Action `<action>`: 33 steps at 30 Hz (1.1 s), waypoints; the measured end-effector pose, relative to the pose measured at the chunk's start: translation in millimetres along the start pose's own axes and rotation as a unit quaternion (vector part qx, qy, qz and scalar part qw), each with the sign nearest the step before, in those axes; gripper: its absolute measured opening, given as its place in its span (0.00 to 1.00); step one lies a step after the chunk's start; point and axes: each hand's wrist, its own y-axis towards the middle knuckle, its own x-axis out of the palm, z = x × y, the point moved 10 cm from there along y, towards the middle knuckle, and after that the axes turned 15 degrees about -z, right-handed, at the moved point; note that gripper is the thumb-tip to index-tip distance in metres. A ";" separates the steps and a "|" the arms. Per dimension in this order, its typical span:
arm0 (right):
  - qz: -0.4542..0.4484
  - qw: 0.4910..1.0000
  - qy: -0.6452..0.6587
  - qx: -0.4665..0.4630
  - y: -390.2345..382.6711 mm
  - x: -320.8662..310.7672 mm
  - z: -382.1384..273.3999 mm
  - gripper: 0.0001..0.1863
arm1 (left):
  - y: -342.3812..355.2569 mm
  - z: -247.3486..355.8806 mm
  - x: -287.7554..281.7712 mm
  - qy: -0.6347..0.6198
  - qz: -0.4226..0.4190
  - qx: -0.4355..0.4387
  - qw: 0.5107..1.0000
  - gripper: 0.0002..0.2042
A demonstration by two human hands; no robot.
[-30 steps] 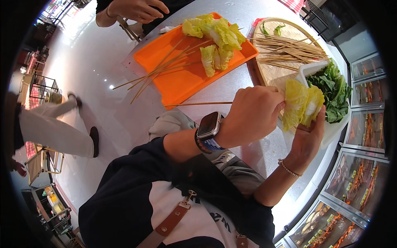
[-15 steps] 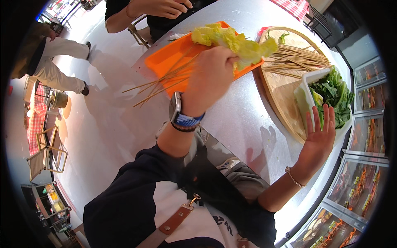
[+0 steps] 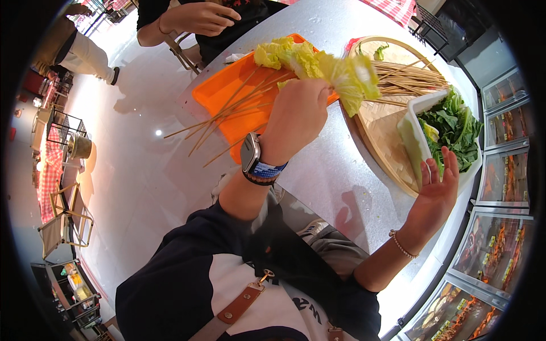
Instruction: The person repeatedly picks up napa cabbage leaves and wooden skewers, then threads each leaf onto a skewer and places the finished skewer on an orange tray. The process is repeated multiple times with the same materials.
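My left hand (image 3: 298,116), with a watch on its wrist, pinches a yellow-green lettuce leaf (image 3: 355,82) at the right end of the orange tray (image 3: 213,94). Beyond that hand, more lettuce (image 3: 284,55) lies along the tray's far side. Thin wooden skewers (image 3: 219,116) fan across the tray and stick out over its near left edge; whether they pierce the lettuce I cannot tell. My right hand (image 3: 437,190) is raised with fingers apart, holding nothing. Just beyond it stands a white container (image 3: 410,132) filled with dark leafy greens (image 3: 452,128).
A round woven bamboo tray (image 3: 387,133) bears a heap of skewers (image 3: 412,80) and lettuce scraps, with the white container on its right side. Another person's hands (image 3: 207,20) are across the metal table (image 3: 318,170). Glass-fronted cases (image 3: 506,182) line the right.
My left hand and its leaf have moved a little, and the leaf hangs lower. The fingers of my right hand curl slightly more. The person across has shifted a hand; a walker at left has moved away.
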 end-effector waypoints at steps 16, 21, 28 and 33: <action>-0.027 0.999 0.024 0.023 -0.5 4.5 5.4 0.20 | 10.6 -19.7 4.2 0.112 0.064 -0.029 0.991 0.09; -0.053 0.998 0.023 0.034 -1.8 1.4 11.1 0.20 | 14.6 -35.0 28.0 0.119 0.008 -0.036 0.992 0.04; 0.015 0.996 -0.056 0.065 -3.2 -8.1 16.4 0.20 | -0.1 -34.0 32.6 0.055 0.117 0.064 0.990 0.02; -0.031 0.997 -0.041 0.050 1.9 -0.2 10.9 0.19 | 5.8 -38.5 40.5 0.115 0.082 0.001 0.990 0.02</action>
